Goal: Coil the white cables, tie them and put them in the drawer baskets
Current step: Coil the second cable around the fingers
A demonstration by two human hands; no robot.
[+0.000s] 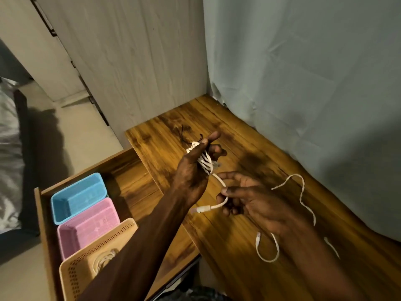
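Observation:
My left hand point(191, 170) grips a bundle of white cable loops point(206, 162) above the wooden desk top point(249, 224). My right hand point(249, 196) pinches the free end of that cable, whose plug point(200, 210) hangs out to the left. A second white cable point(303, 203) lies loose and wavy on the desk at the right. The open drawer point(128, 183) at the left holds a blue basket point(79, 197), a pink basket point(89, 227) and a beige basket point(97, 257). A coiled white cable point(104, 260) lies in the beige one.
A small dark tie point(184, 133) lies on the desk beyond my left hand. A pale curtain point(303, 83) hangs along the desk's right side and a pale wood-grain panel point(130, 61) stands behind it. Floor and a bed edge point(10, 148) are at the left.

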